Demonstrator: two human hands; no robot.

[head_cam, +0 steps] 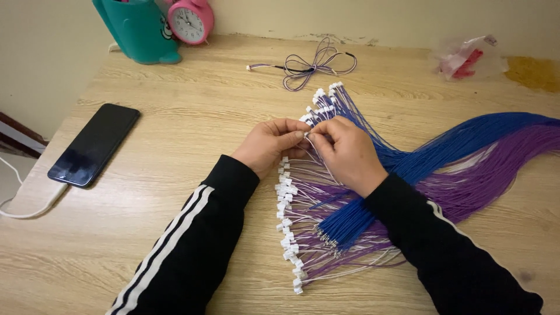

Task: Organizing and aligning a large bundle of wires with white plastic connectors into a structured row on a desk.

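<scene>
My left hand [269, 144] and my right hand [345, 153] meet at the fingertips over the wooden table [192, 116]. Between them they pinch a small white connector [305, 135] with a thin white wire. Under the hands lies a fan of purple and white wires with white connectors [287, 233]. A second group of blue wires with white connectors [326, 100] spreads just beyond my fingers. A loose bunch of blue wires with bare metal ends [338, 228] lies beside my right forearm.
A thick bundle of blue and purple wire [490, 151] runs off the right edge. A coiled purple cable [309, 63] lies at the back. A black phone [94, 143] on a white charging cable lies at the left. A teal holder [139, 29], a pink alarm clock [190, 21] and a plastic bag [466, 57] stand along the wall.
</scene>
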